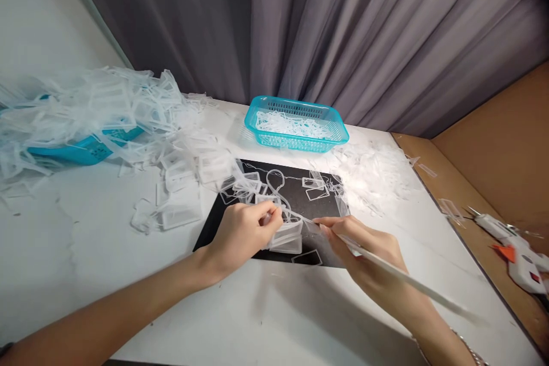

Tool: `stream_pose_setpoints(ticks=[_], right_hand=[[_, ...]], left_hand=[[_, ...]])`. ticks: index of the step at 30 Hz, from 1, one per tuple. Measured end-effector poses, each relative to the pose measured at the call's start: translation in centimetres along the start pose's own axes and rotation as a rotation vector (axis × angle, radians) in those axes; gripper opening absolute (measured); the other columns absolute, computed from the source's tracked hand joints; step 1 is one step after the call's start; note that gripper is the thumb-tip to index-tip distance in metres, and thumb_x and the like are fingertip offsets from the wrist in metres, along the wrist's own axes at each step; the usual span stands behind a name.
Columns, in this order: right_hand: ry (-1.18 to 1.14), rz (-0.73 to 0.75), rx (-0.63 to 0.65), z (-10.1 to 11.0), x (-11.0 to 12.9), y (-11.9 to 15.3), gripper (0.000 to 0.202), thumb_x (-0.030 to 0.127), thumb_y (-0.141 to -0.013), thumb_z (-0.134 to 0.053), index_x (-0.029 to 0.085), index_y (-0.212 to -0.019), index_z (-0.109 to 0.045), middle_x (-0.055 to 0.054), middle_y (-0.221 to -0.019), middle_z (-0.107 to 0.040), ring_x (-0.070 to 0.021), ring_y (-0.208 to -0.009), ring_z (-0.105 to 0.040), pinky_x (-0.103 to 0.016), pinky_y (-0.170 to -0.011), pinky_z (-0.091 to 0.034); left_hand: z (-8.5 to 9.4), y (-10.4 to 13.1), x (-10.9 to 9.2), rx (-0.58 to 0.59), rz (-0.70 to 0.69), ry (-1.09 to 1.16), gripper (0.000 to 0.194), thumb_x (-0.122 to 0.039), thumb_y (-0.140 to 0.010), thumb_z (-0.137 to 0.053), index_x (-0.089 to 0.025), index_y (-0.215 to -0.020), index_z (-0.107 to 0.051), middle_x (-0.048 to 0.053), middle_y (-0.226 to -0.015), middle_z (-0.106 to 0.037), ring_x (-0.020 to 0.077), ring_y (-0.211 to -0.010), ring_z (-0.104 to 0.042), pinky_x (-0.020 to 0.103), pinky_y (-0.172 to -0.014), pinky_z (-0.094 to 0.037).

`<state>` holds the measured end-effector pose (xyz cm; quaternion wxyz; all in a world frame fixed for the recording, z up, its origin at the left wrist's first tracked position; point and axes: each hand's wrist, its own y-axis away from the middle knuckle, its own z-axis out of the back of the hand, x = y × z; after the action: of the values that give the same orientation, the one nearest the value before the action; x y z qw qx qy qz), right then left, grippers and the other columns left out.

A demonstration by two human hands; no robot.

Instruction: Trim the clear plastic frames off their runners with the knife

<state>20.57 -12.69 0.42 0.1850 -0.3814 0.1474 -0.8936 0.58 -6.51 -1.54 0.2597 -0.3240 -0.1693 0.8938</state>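
My left hand (246, 234) is closed in a pinch on a thin translucent plastic strip (295, 214) above a black mat (330, 206). The strip runs towards my right hand (364, 243), whose fingers are wrapped round a long, thin, pale stick-like tool (412, 280). Its tip lies near the strip; whether they touch, I cannot tell. The tool's rear end is blurred and reaches back past my wrist. Below the strip, several translucent rectangular plastic pieces (287, 240) rest on the mat. A curled strip (275, 181) loops up just beyond my left fingers.
A blue basket (295, 143) holding white plastic bits stands behind the mat. To the left, plastic frames (107, 97) overflow a blue container (86, 150). Another scrap heap (377, 174) lies right of the mat. A white glue gun (521, 257) sits at the right on a brown surface.
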Motion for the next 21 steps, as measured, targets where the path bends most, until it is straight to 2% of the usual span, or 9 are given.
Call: stream_pose_setpoints(ticks=[3, 5, 8, 11, 15, 18, 21], right_hand=[[-0.144, -0.171, 0.011, 0.9, 0.2, -0.1, 0.013, 0.024, -0.089, -0.051, 0.021, -0.081, -0.061, -0.003, -0.087, -0.069, -0.0110, -0.050, -0.052, -0.026, -0.044, -0.041], [-0.233, -0.268, 0.007, 1.4, 0.3, -0.2, 0.016, 0.029, -0.088, -0.053, 0.021, -0.080, -0.063, -0.003, -0.084, -0.070, -0.0111, -0.048, -0.050, -0.026, -0.042, -0.039], [-0.346, -0.365, -0.006, 1.6, 0.6, -0.5, 0.017, 0.032, -0.086, -0.056, 0.021, -0.078, -0.066, -0.004, -0.084, -0.071, -0.0173, -0.068, -0.062, -0.028, -0.054, -0.047], [-0.405, -0.430, -0.054, 1.7, 0.5, -0.7, 0.019, 0.035, -0.085, -0.058, 0.021, -0.075, -0.067, -0.006, -0.085, -0.072, -0.0225, -0.083, -0.064, -0.032, -0.065, -0.050], [-0.362, -0.439, -0.096, 2.5, -0.3, -0.8, 0.021, 0.039, -0.082, -0.061, 0.022, -0.073, -0.069, -0.007, -0.085, -0.072, -0.0259, -0.084, -0.065, -0.033, -0.060, -0.050], [-0.240, -0.438, -0.222, 3.4, -1.3, -0.8, 0.020, 0.039, -0.081, -0.062, 0.022, -0.072, -0.068, -0.006, -0.083, -0.072, -0.0253, -0.082, -0.066, -0.032, -0.058, -0.049], [-0.037, -0.450, -0.223, 3.5, -2.4, -0.9, 0.020, 0.041, -0.082, -0.059, 0.023, -0.074, -0.065, -0.006, -0.087, -0.071, -0.0253, -0.081, -0.065, -0.031, -0.054, -0.047]], left_hand=[[0.1, -0.2, 0.0, -0.016, -0.001, 0.040, 0.027, -0.021, -0.080, -0.049, -0.017, -0.054, -0.048, -0.007, -0.045, -0.027, 0.0067, -0.042, -0.023, 0.017, -0.039, -0.025], [0.1, -0.3, 0.0, -0.013, 0.013, 0.066, 0.026, -0.020, -0.081, -0.049, -0.017, -0.055, -0.047, -0.008, -0.045, -0.027, 0.0065, -0.042, -0.023, 0.017, -0.039, -0.025], [0.2, -0.4, 0.1, -0.001, 0.055, 0.084, 0.026, -0.019, -0.080, -0.050, -0.017, -0.055, -0.046, -0.008, -0.046, -0.025, 0.0062, -0.043, -0.023, 0.017, -0.040, -0.025], [0.2, -0.4, 0.2, -0.016, 0.049, 0.072, 0.026, -0.020, -0.080, -0.050, -0.017, -0.055, -0.045, -0.008, -0.047, -0.024, 0.0064, -0.044, -0.021, 0.017, -0.040, -0.024], [0.1, -0.6, 0.8, -0.053, 0.018, 0.035, 0.028, -0.021, -0.080, -0.049, -0.017, -0.053, -0.043, -0.008, -0.048, -0.024, 0.0065, -0.045, -0.021, 0.018, -0.041, -0.025], [0.1, -0.9, 1.0, -0.077, 0.074, 0.070, 0.031, -0.022, -0.080, -0.051, -0.017, -0.050, -0.042, -0.008, -0.045, -0.029, 0.0055, -0.042, -0.024, 0.018, -0.041, -0.025], [0.5, -1.0, 0.3, 0.053, 0.220, 0.276, 0.028, -0.026, -0.081, -0.052, -0.016, -0.056, -0.050, -0.008, -0.041, -0.035, 0.0050, -0.038, -0.030, 0.018, -0.038, -0.027]])
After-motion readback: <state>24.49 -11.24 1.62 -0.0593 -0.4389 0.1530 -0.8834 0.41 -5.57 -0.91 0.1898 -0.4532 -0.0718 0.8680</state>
